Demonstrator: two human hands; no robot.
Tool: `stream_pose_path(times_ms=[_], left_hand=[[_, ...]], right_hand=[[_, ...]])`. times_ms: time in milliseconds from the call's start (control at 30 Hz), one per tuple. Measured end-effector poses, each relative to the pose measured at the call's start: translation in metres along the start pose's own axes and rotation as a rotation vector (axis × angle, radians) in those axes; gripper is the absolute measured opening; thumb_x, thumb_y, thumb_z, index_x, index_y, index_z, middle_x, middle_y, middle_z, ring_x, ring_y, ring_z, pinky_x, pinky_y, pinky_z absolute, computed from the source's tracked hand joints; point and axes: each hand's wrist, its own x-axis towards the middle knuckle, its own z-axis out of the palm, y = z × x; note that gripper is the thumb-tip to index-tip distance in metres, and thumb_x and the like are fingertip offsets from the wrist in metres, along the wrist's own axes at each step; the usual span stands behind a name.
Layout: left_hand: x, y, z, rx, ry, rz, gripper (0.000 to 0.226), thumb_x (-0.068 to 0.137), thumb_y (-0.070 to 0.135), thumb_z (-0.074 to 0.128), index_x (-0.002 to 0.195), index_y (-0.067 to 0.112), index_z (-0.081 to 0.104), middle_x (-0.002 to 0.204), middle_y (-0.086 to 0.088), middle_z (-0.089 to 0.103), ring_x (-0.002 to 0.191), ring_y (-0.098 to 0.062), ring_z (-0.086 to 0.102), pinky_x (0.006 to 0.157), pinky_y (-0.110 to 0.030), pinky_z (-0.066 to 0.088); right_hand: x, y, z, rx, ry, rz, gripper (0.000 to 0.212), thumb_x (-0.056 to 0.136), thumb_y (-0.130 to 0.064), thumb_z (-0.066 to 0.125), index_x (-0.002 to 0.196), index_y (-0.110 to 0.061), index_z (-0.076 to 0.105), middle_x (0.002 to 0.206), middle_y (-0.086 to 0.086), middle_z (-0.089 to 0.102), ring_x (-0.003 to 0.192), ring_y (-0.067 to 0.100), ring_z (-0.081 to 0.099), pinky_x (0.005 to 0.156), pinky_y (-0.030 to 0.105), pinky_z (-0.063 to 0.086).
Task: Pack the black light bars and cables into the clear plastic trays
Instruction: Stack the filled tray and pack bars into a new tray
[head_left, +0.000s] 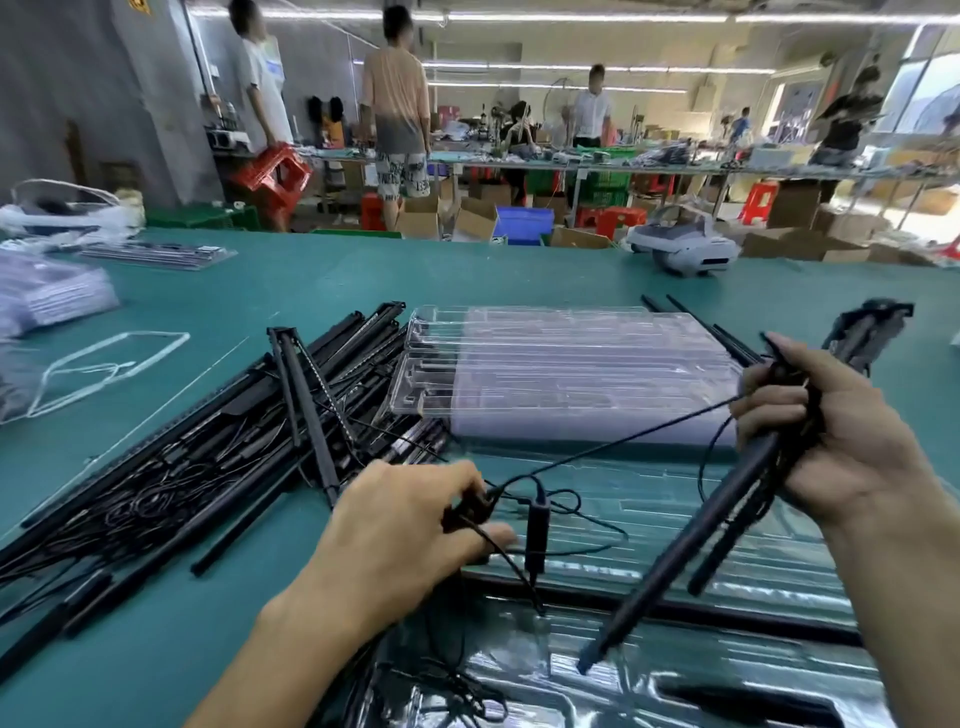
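Right hand (831, 431): fingers curled round a bundle of slim black light bars (691, 535), which slants down from the fingers over the clear moulded plastic tray (779, 571) lying under both hands on the green-matted table (311, 280). Left hand (410, 535): fingers pinching a thin black cable (613, 441) stretched taut across to the right fingers, with a small black inline box (537, 530) hanging just beside the left fingertips. Beyond the fingers, a stack of clear plastic trays (545, 364); left of the left fingers, a loose heap of black bars and wires (208, 447)
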Motion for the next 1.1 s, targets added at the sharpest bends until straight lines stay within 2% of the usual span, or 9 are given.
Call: stream_pose_path(times_ms=[100,167,267,433,567,667,800,933,1100], left_hand=[[0.001,-0.007,0.0,0.186,0.212,0.027,0.027,0.079,0.055,0.065,0.084,0.029,0.061,0.072,0.016,0.059,0.063,-0.008,0.057,0.069,-0.03,0.044],[0.001,-0.014,0.003,0.212,0.229,-0.002,0.017,0.083,0.043,0.068,0.084,0.026,0.065,0.072,0.014,0.061,0.063,-0.012,0.06,0.071,-0.035,0.047],[0.0,-0.017,0.009,0.171,0.255,-0.024,0.015,0.086,0.041,0.066,0.084,0.027,0.067,0.067,0.014,0.064,0.059,-0.012,0.06,0.071,-0.037,0.049],[0.001,-0.015,0.014,0.128,0.408,0.078,0.026,0.094,0.042,0.058,0.088,0.021,0.072,0.068,0.012,0.066,0.059,-0.012,0.062,0.064,-0.037,0.05],[0.0,-0.009,0.017,0.044,0.507,0.122,0.03,0.097,0.039,0.054,0.092,0.016,0.073,0.076,0.008,0.07,0.066,-0.015,0.066,0.065,-0.04,0.05],[0.001,-0.008,0.018,-0.019,0.558,0.126,0.027,0.095,0.036,0.057,0.093,0.014,0.073,0.078,0.006,0.072,0.067,-0.015,0.066,0.066,-0.041,0.051],[0.001,-0.007,0.018,-0.059,0.538,0.12,0.026,0.095,0.036,0.058,0.092,0.015,0.072,0.079,0.009,0.071,0.068,-0.013,0.066,0.069,-0.039,0.05],[0.0,-0.01,0.014,-0.011,0.445,0.084,0.028,0.095,0.042,0.055,0.089,0.019,0.071,0.074,0.01,0.069,0.065,-0.012,0.065,0.068,-0.038,0.05],[0.0,-0.011,0.012,0.08,0.286,0.078,0.034,0.09,0.053,0.057,0.078,0.023,0.067,0.068,0.012,0.064,0.058,-0.015,0.059,0.064,-0.034,0.049]], right_hand=[[0.003,-0.013,-0.018,0.142,0.052,-0.05,0.042,0.086,-0.032,0.059,0.048,-0.017,0.049,0.05,-0.012,0.041,0.034,0.001,0.037,0.04,0.006,0.033],[0.0,-0.021,-0.023,0.073,0.031,-0.047,0.034,0.072,-0.035,0.069,0.05,-0.02,0.047,0.05,-0.012,0.039,0.032,0.002,0.032,0.036,0.006,0.032],[-0.009,-0.024,-0.018,-0.238,-0.051,0.035,0.031,0.052,-0.039,0.081,0.067,-0.021,0.061,0.054,-0.009,0.037,0.037,0.0,0.016,0.025,0.008,0.023],[-0.031,0.007,0.018,-0.882,-0.243,0.138,0.087,0.031,-0.059,0.093,0.106,-0.022,0.071,0.053,0.005,0.048,0.028,0.005,0.031,0.03,0.01,0.027],[-0.045,0.051,0.05,-1.187,-0.411,0.241,0.047,0.054,-0.056,0.086,0.092,-0.035,0.069,0.053,-0.001,0.051,0.036,0.009,0.041,0.034,0.016,0.033],[-0.043,0.08,0.057,-1.296,-0.405,0.144,0.018,0.077,-0.043,0.079,0.082,-0.042,0.062,0.052,-0.003,0.051,0.038,0.012,0.044,0.038,0.02,0.038],[-0.035,0.096,0.054,-1.377,-0.355,0.029,0.018,0.084,-0.038,0.071,0.087,-0.051,0.059,0.048,-0.011,0.057,0.038,0.009,0.049,0.04,0.022,0.043],[-0.027,0.088,0.048,-1.384,-0.275,0.02,0.022,0.077,-0.042,0.077,0.085,-0.026,0.066,0.047,-0.005,0.056,0.036,0.011,0.049,0.039,0.022,0.042],[-0.018,0.048,0.027,-1.318,-0.102,0.0,0.019,0.08,-0.023,0.078,0.087,-0.01,0.065,0.048,0.001,0.053,0.034,0.013,0.039,0.035,0.021,0.037]])
